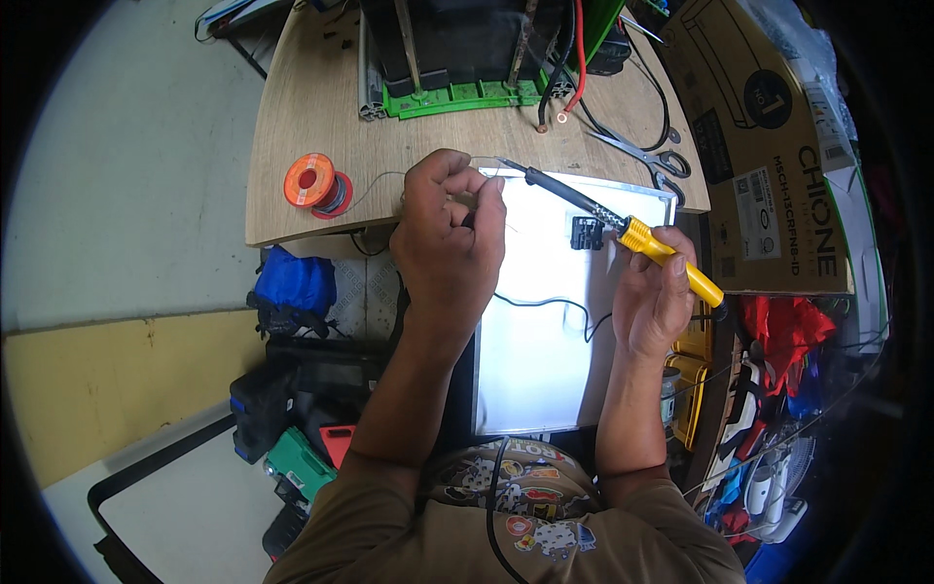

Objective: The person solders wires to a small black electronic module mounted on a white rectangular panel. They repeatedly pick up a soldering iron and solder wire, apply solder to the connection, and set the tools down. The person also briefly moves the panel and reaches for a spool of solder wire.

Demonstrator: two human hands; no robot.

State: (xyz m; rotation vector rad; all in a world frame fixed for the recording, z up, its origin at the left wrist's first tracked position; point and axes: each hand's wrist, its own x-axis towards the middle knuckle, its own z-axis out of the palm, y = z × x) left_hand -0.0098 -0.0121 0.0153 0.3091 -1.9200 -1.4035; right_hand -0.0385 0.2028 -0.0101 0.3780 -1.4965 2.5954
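In my right hand (647,307) is a soldering iron (671,261) with a yellow handle, its dark shaft slanting up and left. My left hand (443,234) is closed on thin solder wire (373,181), which runs to an orange-and-red spool (308,183) on the table. The iron's tip is just beyond my left fingertips, beside a fine strand of wire; whether they touch is too small to tell. Under both hands lies a white panel (535,375) with a metal frame. A small black terminal box (587,234) sits on it, and a black cable (545,303) crosses it.
On the wooden table (321,107), a large black unit (467,44) stands on a green base with red and black cables. Scissors (647,156) lie at the right, near a cardboard box (759,185). A blue bag (292,287) and tool cases (302,462) are below left.
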